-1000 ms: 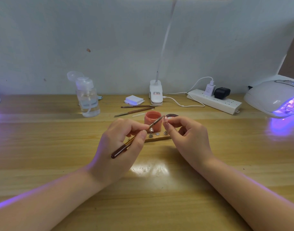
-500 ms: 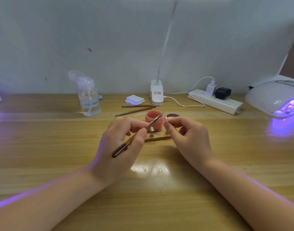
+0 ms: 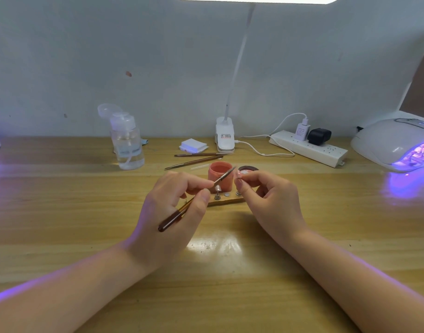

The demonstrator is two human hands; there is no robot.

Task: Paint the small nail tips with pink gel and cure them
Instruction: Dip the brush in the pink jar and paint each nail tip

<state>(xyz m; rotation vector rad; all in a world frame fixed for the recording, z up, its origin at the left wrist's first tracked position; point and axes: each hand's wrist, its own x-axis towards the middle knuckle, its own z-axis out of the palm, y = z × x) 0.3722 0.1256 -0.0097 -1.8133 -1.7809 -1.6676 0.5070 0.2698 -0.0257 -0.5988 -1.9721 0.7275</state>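
Pale wall behind a wooden desk, lit from above.

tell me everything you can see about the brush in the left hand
The brush is a thin stick with a glossy dark brown butt end, a lighter brown shaft and a silvery metal ferrule narrowing to a fine tip. It lies tilted, butt low toward the person, tip raised up and right in front of the pink jar. The left hand pinches it near the ferrule between thumb and fingers, the shaft crossing the palm. Any gel on the bristles is too small to tell.

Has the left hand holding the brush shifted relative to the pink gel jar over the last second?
No. The left hand keeps its brush tip over the pink gel jar.
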